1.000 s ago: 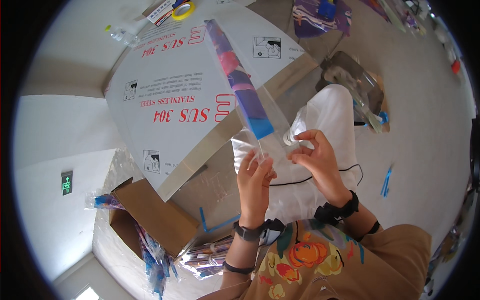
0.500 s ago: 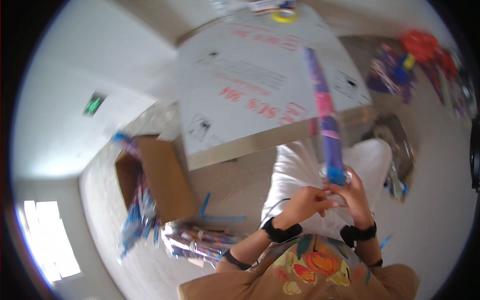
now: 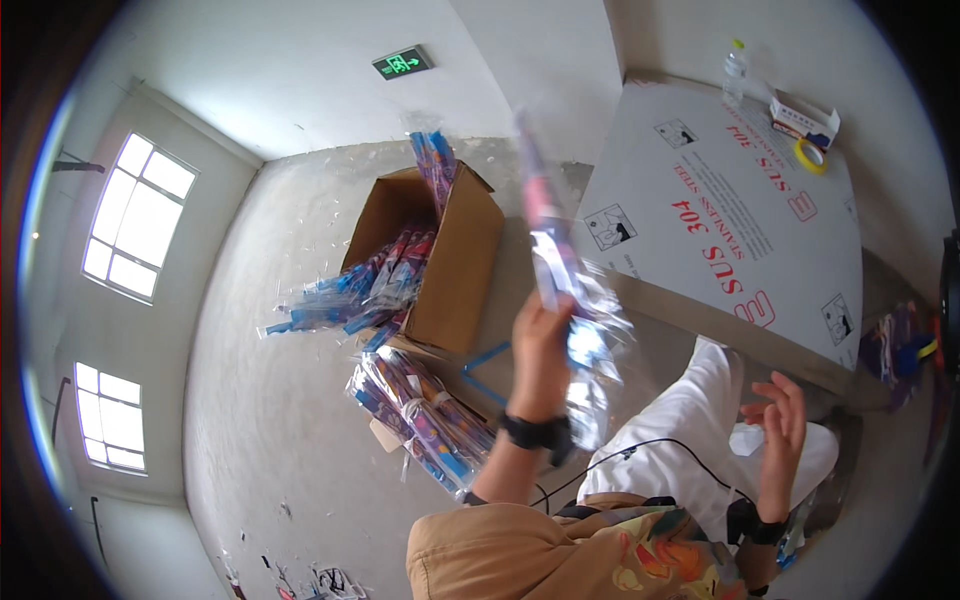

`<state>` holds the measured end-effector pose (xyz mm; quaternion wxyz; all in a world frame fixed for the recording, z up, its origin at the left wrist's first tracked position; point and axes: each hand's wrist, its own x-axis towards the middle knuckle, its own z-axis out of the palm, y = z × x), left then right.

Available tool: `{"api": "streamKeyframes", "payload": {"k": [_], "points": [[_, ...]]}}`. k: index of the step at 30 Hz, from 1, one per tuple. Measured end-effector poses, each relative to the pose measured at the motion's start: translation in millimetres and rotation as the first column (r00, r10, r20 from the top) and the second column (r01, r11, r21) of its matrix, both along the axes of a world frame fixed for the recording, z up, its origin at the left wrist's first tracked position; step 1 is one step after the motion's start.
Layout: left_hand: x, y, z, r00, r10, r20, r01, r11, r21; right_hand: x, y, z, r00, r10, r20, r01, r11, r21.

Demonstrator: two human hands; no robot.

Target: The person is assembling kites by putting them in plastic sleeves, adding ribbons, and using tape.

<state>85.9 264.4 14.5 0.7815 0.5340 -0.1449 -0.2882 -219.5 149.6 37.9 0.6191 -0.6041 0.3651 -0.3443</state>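
Note:
In my left hand (image 3: pixel 541 335), fingers wrapped round it, is a long, narrow purple-and-pink package (image 3: pixel 541 200) in a clear plastic sleeve. Its far end is blurred, and loose shiny film trails beside my wrist. What is folded inside I cannot make out. My right hand (image 3: pixel 780 412) hovers over my lap with its fingers apart and nothing in it. Left of the package stands an open cardboard box (image 3: pixel 465 270), with several similar blue-ended packages (image 3: pixel 395 275) sticking out. A bundle of such packages (image 3: pixel 415 410) lies on the floor in front of the box.
A film-covered board table (image 3: pixel 650 150) stands ahead on the right, bearing a clear bottle (image 3: pixel 735 75), a small box (image 3: pixel 806 117) and a yellow tape roll (image 3: pixel 810 156). A black cable (image 3: pixel 690 455) crosses my lap. More colourful items (image 3: pixel 893 345) lie at far right.
My view has turned left toward the box. The left hand now holds the package and has carried it left, away from my lap. My right hand has let go of it.

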Motion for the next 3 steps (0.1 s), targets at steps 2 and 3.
{"api": "streamKeyframes", "payload": {"k": [2,3], "points": [[97.5,41.3,17.5,0.997,0.067,0.044,-0.074,0.979,0.191,-10.7,0.9,-2.3,0.989,-0.119,-0.090,0.121,0.992,0.018],[104.0,47.7,10.2,0.995,0.078,0.054,-0.084,0.991,0.105,-17.3,0.9,-4.2,0.990,-0.112,-0.082,0.113,0.994,0.004]]}}
